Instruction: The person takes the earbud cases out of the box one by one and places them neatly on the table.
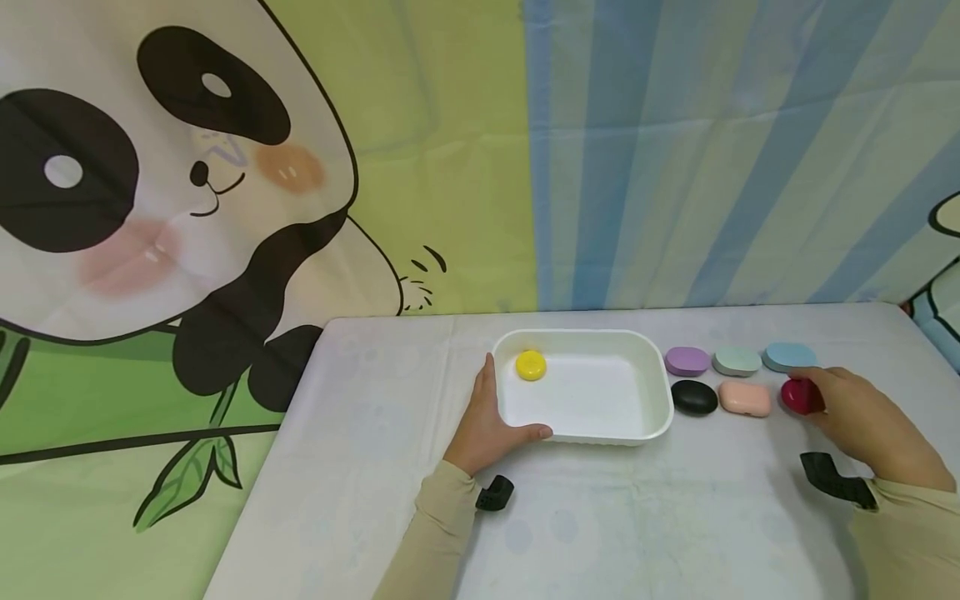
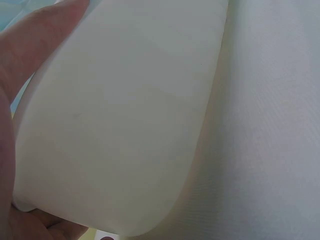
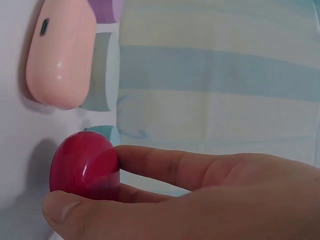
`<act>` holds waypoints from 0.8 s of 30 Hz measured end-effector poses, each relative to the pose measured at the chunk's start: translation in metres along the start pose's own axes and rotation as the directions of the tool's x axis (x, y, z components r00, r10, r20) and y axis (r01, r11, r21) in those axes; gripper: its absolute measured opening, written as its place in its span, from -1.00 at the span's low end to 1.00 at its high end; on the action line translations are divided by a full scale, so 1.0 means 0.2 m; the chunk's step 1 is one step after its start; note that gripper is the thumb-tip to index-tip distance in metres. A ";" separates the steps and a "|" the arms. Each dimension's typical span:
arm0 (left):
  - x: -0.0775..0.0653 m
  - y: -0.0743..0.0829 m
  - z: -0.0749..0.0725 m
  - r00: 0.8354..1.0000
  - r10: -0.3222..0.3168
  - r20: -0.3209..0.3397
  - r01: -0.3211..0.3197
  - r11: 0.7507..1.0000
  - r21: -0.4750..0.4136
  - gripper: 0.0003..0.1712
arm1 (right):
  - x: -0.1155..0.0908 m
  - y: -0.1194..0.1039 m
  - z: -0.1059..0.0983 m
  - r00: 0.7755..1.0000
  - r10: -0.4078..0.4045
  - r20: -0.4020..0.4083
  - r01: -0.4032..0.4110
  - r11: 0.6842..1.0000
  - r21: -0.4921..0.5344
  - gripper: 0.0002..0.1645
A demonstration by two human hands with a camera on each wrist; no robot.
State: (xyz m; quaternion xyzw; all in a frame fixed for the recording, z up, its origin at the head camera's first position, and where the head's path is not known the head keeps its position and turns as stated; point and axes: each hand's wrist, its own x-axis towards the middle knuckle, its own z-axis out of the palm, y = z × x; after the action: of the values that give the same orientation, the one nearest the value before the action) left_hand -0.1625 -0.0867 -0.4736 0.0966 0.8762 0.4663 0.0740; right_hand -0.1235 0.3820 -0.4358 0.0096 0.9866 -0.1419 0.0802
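Note:
My left hand (image 1: pixel 483 425) grips the near left corner of a white plastic tray (image 1: pixel 600 440), its thumb along the front rim and its fingers against the left side. Inside the tray, near its left end, sits a small round yellow case (image 1: pixel 531 365). At the right, my right hand (image 1: pixel 873 421) pinches a glossy red rounded case (image 3: pixel 82 162) between thumb and fingers. Left of it lies a pink earbud case (image 3: pixel 62 55) with a small port on its end. A blue case (image 1: pixel 789 357) sits just behind the red one.
Between the tray and the pink case is a black oval case (image 1: pixel 694 398). Behind these, a purple case (image 1: pixel 687 361) and a pale green case (image 1: pixel 737 361) stand in a row. The cloth-covered table (image 1: pixel 637 533) meets a printed fabric backdrop (image 1: pixel 465 167) at the back.

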 end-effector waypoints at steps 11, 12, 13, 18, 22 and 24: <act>0.00 0.00 0.00 1.000 -0.001 -0.001 0.001 1.000 0.003 0.67 | 0.03 0.02 0.05 0.998 0.052 0.039 -0.053 0.999 0.014 -0.24; 0.00 0.00 0.00 1.000 -0.001 -0.001 0.001 1.000 0.002 0.67 | 0.03 0.02 0.05 0.998 0.055 0.040 -0.056 0.998 0.014 -0.24; 0.00 0.00 0.00 1.000 0.000 -0.001 0.000 1.000 0.002 0.67 | 0.03 0.02 0.05 0.997 0.059 0.042 -0.059 0.998 0.012 -0.26; 0.00 0.00 0.00 1.000 0.006 -0.002 -0.006 1.000 0.003 0.67 | 0.03 0.03 0.05 0.997 0.070 0.043 -0.070 0.998 0.004 -0.32; 0.00 0.00 0.00 1.000 0.001 -0.003 -0.001 1.000 0.011 0.67 | 0.03 0.04 0.06 0.997 0.069 0.028 -0.069 0.998 0.002 -0.35; 0.00 0.00 0.00 1.000 -0.002 -0.004 0.002 1.000 0.013 0.67 | 0.02 0.04 0.06 0.998 0.063 0.012 -0.063 0.998 0.003 -0.35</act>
State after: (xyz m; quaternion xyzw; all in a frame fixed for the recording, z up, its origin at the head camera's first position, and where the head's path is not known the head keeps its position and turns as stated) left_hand -0.1628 -0.0867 -0.4733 0.0952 0.8795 0.4607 0.0721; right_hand -0.1263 0.3860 -0.4492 0.0399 0.9851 -0.1409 0.0904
